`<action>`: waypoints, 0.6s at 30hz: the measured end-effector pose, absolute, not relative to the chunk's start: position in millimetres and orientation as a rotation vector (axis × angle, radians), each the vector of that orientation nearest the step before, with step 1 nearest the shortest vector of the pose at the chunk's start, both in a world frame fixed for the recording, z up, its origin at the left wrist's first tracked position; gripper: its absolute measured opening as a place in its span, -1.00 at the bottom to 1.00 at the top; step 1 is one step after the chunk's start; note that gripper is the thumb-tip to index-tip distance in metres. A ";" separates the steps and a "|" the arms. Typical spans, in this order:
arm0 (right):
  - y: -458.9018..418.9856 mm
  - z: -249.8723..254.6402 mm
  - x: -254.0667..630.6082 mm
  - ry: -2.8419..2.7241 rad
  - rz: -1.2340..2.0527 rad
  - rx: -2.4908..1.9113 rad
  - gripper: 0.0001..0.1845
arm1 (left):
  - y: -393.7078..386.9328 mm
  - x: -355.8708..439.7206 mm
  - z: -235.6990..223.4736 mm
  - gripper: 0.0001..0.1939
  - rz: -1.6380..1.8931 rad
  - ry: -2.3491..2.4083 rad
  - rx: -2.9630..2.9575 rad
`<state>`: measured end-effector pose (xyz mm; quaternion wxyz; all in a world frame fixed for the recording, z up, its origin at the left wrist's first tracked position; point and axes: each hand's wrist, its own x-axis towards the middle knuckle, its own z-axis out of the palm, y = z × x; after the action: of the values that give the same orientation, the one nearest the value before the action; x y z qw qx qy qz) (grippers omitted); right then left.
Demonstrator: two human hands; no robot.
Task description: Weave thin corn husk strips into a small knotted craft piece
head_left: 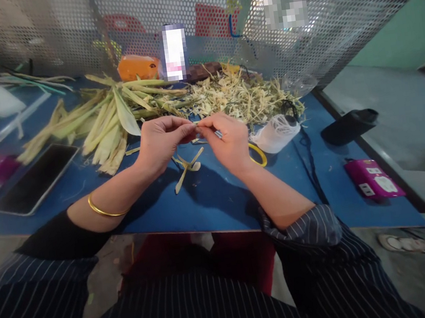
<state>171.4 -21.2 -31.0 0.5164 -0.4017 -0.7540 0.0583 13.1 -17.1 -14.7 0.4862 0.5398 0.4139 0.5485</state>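
Observation:
My left hand [162, 142] and my right hand [227, 139] meet fingertip to fingertip above the blue table. Both are closed in a pinch on a thin pale-green strip of husk, mostly hidden by the fingers. Beneath them, a few husk strips [187, 168] lie crossed on the table. Long pale corn husks [109, 122] are piled beyond my left hand. A heap of shredded husk bits [243, 93] spreads behind my right hand. Close to my right wrist are a yellow ring-shaped handle [258, 154] and a spool of white thread [277, 133].
A dark-screened phone [39, 179] lies on the blue table [218, 207] at left. An orange packet [138, 66] and a lit phone [174, 53] stand before the perforated metal screen [174, 4]. At right are a black cylinder [350, 126] and a purple tissue pack [374, 179].

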 end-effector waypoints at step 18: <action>-30.1 -44.2 144.5 -1.395 0.602 -1.065 -0.82 | -19.6 18.8 -23.5 -0.80 1.336 0.936 1.072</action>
<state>144.5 -30.1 -44.2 0.5997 -0.4595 -0.6015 0.2596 18.8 -19.6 -23.5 0.5605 0.4548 0.3972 0.5667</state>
